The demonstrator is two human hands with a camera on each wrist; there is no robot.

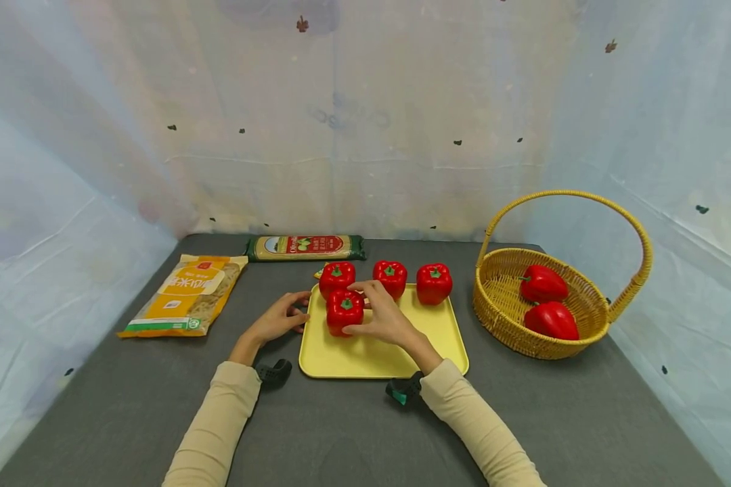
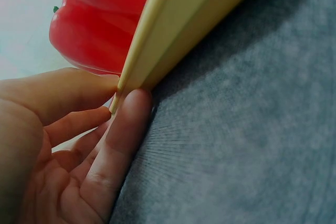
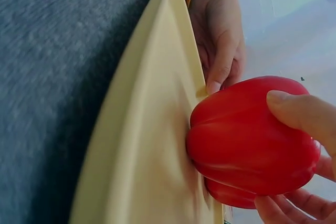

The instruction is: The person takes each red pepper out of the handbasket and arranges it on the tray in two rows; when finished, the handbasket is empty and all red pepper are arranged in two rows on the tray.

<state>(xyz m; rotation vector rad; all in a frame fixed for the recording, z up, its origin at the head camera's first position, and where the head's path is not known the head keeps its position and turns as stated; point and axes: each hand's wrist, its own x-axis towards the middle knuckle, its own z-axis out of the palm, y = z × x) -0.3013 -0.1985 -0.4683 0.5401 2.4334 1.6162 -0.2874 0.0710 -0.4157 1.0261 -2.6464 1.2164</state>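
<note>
My right hand (image 1: 385,316) grips a red bell pepper (image 1: 341,321) over the left part of a yellow tray (image 1: 417,352). In the right wrist view, thumb and fingers go round this bell pepper (image 3: 247,135), its base at the tray surface. At the tray's left rim, my left hand (image 1: 278,318) pinches the edge; the left wrist view has its fingers on either side of the rim (image 2: 128,69). Behind the held pepper stand three more bell peppers, at left (image 1: 337,276), middle (image 1: 391,276) and right (image 1: 434,287), along the tray's far side.
A wicker basket (image 1: 493,311) with a tall handle stands right of the tray, two red bell peppers (image 1: 545,284) lying inside. An orange-and-yellow food bag (image 1: 185,297) lies at left. Behind the tray is a long green-ended packet (image 1: 304,247). Wrist devices (image 1: 274,372) sit under both wrists.
</note>
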